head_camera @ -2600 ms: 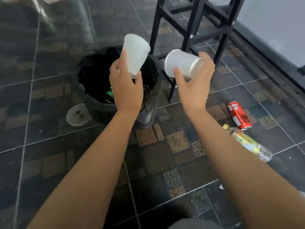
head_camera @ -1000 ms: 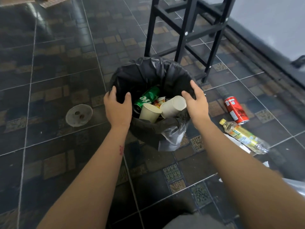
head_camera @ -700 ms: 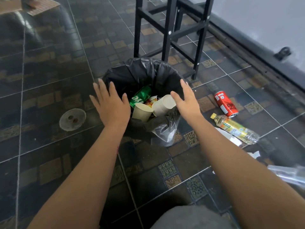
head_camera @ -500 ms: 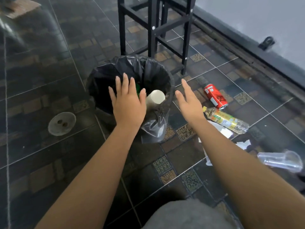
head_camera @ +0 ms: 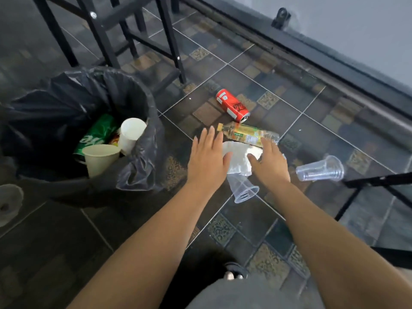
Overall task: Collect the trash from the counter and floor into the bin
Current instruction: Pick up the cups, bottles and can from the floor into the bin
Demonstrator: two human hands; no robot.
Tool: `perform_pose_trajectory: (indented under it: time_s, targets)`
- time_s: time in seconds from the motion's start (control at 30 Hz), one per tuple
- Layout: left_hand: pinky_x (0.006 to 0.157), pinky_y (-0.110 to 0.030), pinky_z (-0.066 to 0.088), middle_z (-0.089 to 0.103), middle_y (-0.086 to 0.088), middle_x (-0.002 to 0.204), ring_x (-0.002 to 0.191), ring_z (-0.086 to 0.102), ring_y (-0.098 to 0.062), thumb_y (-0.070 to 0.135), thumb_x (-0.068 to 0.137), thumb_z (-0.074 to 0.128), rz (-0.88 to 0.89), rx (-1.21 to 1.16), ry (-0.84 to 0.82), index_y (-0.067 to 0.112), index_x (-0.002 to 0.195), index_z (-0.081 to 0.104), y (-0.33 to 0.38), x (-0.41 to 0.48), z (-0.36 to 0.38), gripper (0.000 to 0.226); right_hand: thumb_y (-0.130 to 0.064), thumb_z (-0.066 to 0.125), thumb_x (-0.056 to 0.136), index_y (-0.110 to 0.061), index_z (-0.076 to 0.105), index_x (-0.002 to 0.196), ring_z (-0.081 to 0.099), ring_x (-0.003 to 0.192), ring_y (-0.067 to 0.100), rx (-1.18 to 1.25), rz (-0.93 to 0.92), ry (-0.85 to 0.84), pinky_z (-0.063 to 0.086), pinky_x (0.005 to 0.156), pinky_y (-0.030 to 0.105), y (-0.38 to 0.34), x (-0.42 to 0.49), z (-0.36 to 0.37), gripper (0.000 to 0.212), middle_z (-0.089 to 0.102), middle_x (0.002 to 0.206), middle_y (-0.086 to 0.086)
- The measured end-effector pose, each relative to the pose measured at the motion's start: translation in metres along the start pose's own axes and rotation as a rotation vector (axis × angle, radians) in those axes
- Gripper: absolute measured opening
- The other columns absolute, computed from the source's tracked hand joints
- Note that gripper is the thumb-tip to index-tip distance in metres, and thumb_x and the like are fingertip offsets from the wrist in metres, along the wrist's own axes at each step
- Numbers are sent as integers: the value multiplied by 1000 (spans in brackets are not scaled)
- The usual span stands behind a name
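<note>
Litter lay scattered on the dark patterned floor tiles [head_camera: 278, 103] to the right of the round bin lined with a black plastic bag [head_camera: 142, 101], and none of it was gripped. The left hand [head_camera: 207, 161] and the right hand [head_camera: 270, 167] hung side by side over a crumpled sheet of white plastic wrapping [head_camera: 238, 159] just right of the bin, fingers straight and loosely spread, pinching nothing; whether the thumbs touched the sheet could not be told. The likeliest slip lay with that thin sheet. Flat on glossy tile, it would probably slide rather than lift under flat fingers. It might also nudge the clear plastic cup [head_camera: 244, 190] lying on its side at its near edge, which, being round, would likely roll farther from the bin. The clear plastic bottle with a yellow label [head_camera: 247, 136] lay just beyond the sheet, with the red drinks can [head_camera: 233, 107] beyond that. A careless sweep might send either one rolling toward the black metal stool legs [head_camera: 169, 41] behind the bin. A second clear plastic cup [head_camera: 321, 170] lay farthest right of the bin and could be overlooked. The bin itself already held two white paper cups [head_camera: 131, 134] and a green can [head_camera: 98, 132] piled on its right side. Light pieces dropped carelessly might bounce off them, or catch on the loose bag fold, and fall back out.
</note>
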State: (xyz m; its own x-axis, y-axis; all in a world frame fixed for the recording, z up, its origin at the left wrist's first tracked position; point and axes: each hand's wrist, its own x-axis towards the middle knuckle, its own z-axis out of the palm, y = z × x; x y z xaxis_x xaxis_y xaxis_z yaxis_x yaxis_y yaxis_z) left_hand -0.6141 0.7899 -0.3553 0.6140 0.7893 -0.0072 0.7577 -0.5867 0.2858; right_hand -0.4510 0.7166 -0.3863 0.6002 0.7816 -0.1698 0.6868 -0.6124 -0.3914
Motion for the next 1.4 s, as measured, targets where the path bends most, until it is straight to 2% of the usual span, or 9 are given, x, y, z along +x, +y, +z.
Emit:
perform_pose_trajectory:
  time_s: [0.13,0.2,0.3,0.43,0.63,0.77,0.9,1.13,1.4]
  targets:
    - [118,-42,18,18,-7,161,148,17,-27,52,99,38,-17,-29,-217,19,152,23,2,8,44,64,-30,53,95,-18,34,145,37,137,30,-111,95,18,30,113,49,25,8,17,55,39,150,6]
    - [118,-44,23,16,-6,162,148,17,-28,56,97,37,-53,-55,-293,22,152,22,4,15,60,67,-33,51,96,-19,29,148,27,143,30,-148,178,8,23,117,50,42,11,24,58,31,156,7]
    - [114,-47,30,15,-7,161,146,20,-30,60,94,41,-88,-80,-352,26,151,22,10,32,76,69,-41,50,97,-22,17,153,15,148,33,-175,240,-97,18,119,50,68,16,32,69,13,163,5]
    - [103,-46,44,25,-12,152,134,36,-35,54,92,52,-67,-140,-321,33,146,29,22,56,99,62,-34,51,99,-25,14,155,11,149,33,-127,212,-184,23,118,47,85,23,44,68,1,164,2]
    - [95,-39,46,39,-9,140,119,53,-29,35,95,57,-80,-116,-376,29,143,43,33,71,112,50,-7,49,97,-13,40,144,31,136,31,-171,112,-68,34,108,39,89,32,53,48,35,152,7]
    - [90,-38,50,59,-6,126,113,60,-26,16,97,55,-103,-100,-304,20,135,54,30,70,113,39,10,46,89,-6,54,128,39,123,30,-135,98,15,41,98,36,91,31,54,43,49,133,12]
    - [85,-37,53,66,-9,116,105,64,-27,10,97,54,-90,-27,-278,12,122,58,25,70,104,26,17,43,84,-5,61,118,43,116,30,-48,166,32,41,87,36,92,28,53,45,55,121,14]
    - [89,-29,52,67,-6,119,106,65,-22,9,96,56,-99,-235,-102,14,126,61,19,64,75,31,7,46,87,-5,65,103,53,102,29,158,101,124,43,79,37,63,26,43,28,64,107,11]
    - [91,-26,48,65,-3,123,110,62,-20,9,94,57,-156,-434,227,14,121,65,7,47,3,29,-2,50,91,-12,66,103,63,95,28,371,-28,272,48,81,32,-21,36,14,23,68,106,6]
